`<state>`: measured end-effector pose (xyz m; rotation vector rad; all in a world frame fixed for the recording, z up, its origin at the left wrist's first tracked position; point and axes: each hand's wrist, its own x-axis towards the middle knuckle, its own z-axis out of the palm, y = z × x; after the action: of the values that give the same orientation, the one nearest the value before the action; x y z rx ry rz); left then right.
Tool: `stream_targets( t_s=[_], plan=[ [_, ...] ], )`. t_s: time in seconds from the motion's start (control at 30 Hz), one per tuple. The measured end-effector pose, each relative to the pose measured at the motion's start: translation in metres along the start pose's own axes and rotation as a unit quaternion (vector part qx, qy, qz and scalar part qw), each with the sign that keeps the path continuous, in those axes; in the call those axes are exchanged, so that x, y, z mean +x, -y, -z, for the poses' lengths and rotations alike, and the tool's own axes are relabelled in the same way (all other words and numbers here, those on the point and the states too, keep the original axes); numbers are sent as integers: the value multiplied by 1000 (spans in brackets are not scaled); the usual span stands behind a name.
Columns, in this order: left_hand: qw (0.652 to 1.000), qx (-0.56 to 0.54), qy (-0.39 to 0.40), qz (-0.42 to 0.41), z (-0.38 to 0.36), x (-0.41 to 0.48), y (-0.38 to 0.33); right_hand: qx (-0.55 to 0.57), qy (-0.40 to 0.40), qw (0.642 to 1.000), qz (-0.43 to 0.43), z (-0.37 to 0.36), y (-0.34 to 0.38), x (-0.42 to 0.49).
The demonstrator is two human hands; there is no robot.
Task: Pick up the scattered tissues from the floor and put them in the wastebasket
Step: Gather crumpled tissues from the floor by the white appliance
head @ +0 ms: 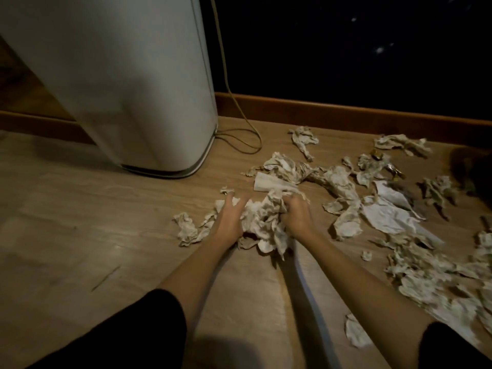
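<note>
Nearest the camera, two black sleeves end at the forearms, and both bare arms reach forward and down, converging over the wooden floor. The left hand lies palm-down with its fingers spread, pressed against the left side of a crumpled bundle of tissues. The right hand curls its fingers into the bundle's right side, so the two hands squeeze the wad between them, low at the floor.

More scattered tissues lie loose to the right and beyond the hands, spreading toward the right edge. A small wad sits just left of the left hand.

Farther back on the left stands a tall white wastebasket, with a thin cable looping beside its base. Behind runs a wooden baseboard. No readable writing shows.
</note>
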<state>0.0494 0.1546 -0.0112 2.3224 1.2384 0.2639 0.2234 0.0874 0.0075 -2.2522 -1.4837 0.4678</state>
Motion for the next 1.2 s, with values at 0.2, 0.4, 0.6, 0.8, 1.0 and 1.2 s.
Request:
stream_targets(
  t_s=[0.2,0.4,0.6,0.8,1.0,1.2],
  plan=[
    [989,57,56,123,-34,-34,35,-19,65,996,50,-18,32,19],
    [984,-26,-86,155,7,-73,59,-41,171,981,79,-90,41,-15],
    [961,-27,-158,226,64,-79,105,0,102,990,98,-79,82,17],
    [952,18,89,292,42,-61,120,-93,184,977,43,-86,108,50],
    [961,96,107,237,11,-64,114,-114,278,952,60,-125,92,54],
    [979,32,-25,201,-3,-91,109,-142,143,961,190,-131,94,4]
  ],
)
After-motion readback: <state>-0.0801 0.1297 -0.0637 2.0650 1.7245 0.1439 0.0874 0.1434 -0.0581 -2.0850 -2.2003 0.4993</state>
